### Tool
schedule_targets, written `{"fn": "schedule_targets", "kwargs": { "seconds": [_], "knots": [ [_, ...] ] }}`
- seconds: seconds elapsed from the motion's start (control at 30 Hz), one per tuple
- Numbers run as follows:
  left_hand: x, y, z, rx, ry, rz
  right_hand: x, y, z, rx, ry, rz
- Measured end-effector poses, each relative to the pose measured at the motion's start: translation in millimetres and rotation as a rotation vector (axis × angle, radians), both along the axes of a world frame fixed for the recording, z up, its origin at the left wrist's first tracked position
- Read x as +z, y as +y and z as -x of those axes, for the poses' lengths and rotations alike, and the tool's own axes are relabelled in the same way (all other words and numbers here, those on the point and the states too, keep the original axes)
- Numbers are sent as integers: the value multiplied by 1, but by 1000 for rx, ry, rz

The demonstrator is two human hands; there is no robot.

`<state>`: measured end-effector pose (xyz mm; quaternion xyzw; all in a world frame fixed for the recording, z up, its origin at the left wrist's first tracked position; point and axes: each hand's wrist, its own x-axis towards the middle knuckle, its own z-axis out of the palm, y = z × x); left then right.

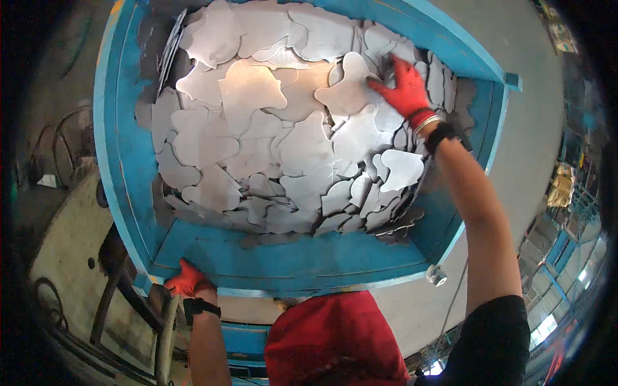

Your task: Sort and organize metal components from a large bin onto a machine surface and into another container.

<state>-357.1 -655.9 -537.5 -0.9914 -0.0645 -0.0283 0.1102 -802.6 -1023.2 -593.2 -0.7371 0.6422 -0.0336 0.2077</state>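
A large blue metal bin point(283, 260) lies before me, filled with flat, grey sheet-metal pieces point(309, 145) of wavy, rounded outline. My right hand point(407, 88), in a red glove, reaches over the pieces at the far right. Its thumb and fingers are spread, and the thumb touches or hovers over the edge of one lobed metal piece point(347, 90); I cannot tell if it bears on it. At the near left corner, my left hand point(188, 281), also red-gloved, is closed over the bin's rim, with part of the fingers hidden.
Several thin plates point(170, 55) stand on edge along the bin's far left wall. A pale machine body point(71, 248) and a post point(166, 338) are at the left. Shelving with stacked goods point(563, 186) stands beyond the grey floor point(531, 128) at the right.
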Motion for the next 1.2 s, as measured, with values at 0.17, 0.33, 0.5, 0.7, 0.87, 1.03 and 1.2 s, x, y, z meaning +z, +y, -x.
{"fn": "schedule_targets", "kwargs": {
  "seconds": [0.17, 0.33, 0.5, 0.7, 0.87, 1.03, 1.2],
  "knots": [
    [-3, 3, 0, -114, -23, 22, -20, -23, -11, -203, 304, -66],
    [6, -6, 9, -72, 26, 102, -21, 25, -30, -62, 234, 57],
    [-3, 12, -1, -119, -5, 94, 14, 57, -39, 168, 169, -96],
    [5, 4, 4, -145, 16, 104, -8, -18, -4, -18, 146, 13],
    [0, 7, 1, -124, 11, 121, -29, 25, -21, -1, 167, 100],
    [7, -4, 7, -90, 11, 44, -23, 100, -36, 80, 66, 218],
    [-4, 6, -2, -44, 5, 84, 1, 193, -77, 71, 248, 56]
  ]
}}
